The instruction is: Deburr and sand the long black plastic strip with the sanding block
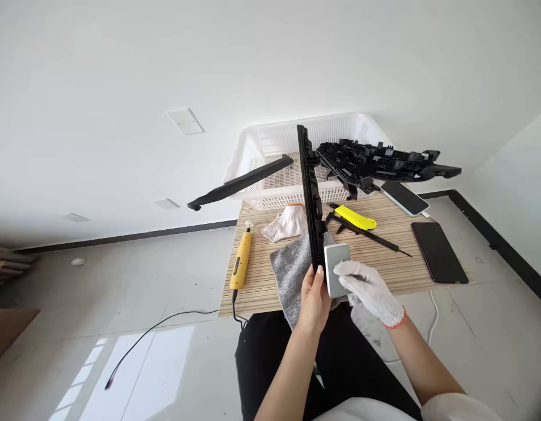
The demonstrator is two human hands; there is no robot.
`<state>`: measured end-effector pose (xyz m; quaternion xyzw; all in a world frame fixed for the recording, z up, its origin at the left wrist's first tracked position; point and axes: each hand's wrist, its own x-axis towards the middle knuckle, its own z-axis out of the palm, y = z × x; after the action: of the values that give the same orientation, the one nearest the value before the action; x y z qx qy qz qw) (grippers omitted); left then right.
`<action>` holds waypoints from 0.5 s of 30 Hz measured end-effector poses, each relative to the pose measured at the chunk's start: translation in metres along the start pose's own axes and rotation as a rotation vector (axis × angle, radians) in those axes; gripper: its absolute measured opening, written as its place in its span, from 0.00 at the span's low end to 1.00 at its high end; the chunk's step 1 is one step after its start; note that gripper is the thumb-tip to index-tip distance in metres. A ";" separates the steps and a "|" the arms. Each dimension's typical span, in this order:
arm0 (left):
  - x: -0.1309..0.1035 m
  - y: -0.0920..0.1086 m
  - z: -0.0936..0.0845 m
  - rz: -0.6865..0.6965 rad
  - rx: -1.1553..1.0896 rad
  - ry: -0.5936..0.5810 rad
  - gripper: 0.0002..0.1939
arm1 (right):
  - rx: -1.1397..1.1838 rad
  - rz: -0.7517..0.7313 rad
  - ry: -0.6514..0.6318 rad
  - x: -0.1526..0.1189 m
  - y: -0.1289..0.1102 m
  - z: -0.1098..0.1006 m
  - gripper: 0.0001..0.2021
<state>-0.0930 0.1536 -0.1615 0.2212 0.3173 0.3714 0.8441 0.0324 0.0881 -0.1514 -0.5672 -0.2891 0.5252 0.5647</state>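
My bare left hand (314,298) is closed round the lower end of a long black plastic trim strip (313,204), which points away from me over the table. In a white knit glove with an orange cuff, my right hand (370,289) grips a flat grey sanding block (337,270) with pale edges. The block is against or very near the strip's right side, close to my left fingers; exact contact cannot be told. Under the strip lies a grey cloth (292,275), hanging over the table's front edge.
Behind stands a white plastic basket (279,193) with a black strip (244,183) across its left rim and several black parts (371,164) at right. A white glove (288,223), yellow corded rotary tool (241,260), yellow-handled knife (355,217), black caliper (367,234) and two phones (439,252) lie on the table.
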 end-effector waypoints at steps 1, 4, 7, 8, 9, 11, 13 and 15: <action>0.000 0.001 -0.001 -0.009 0.005 0.005 0.14 | 0.004 0.008 -0.016 -0.001 0.000 -0.001 0.10; 0.000 0.000 -0.003 -0.006 0.007 0.018 0.14 | 0.013 0.007 -0.053 -0.002 0.000 -0.001 0.11; 0.002 -0.003 -0.003 0.039 0.007 0.017 0.14 | -0.010 -0.016 -0.046 -0.001 0.000 -0.001 0.12; 0.003 -0.005 -0.002 0.060 0.003 0.023 0.14 | -0.026 -0.024 -0.052 0.000 -0.001 -0.002 0.12; 0.004 -0.006 -0.001 0.077 -0.002 0.028 0.15 | -0.044 -0.034 -0.063 0.001 -0.001 -0.001 0.12; 0.006 -0.009 0.002 0.107 -0.025 0.040 0.17 | -0.058 -0.062 -0.090 0.003 -0.003 -0.001 0.13; 0.007 -0.010 0.004 0.147 -0.050 0.024 0.16 | -0.018 -0.095 -0.078 0.005 -0.004 0.001 0.14; 0.009 -0.010 0.006 0.192 -0.078 -0.007 0.13 | 0.031 -0.118 -0.043 0.005 -0.004 0.002 0.17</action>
<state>-0.0794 0.1534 -0.1665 0.2188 0.2771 0.4618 0.8137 0.0328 0.0943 -0.1484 -0.5288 -0.3258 0.5077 0.5971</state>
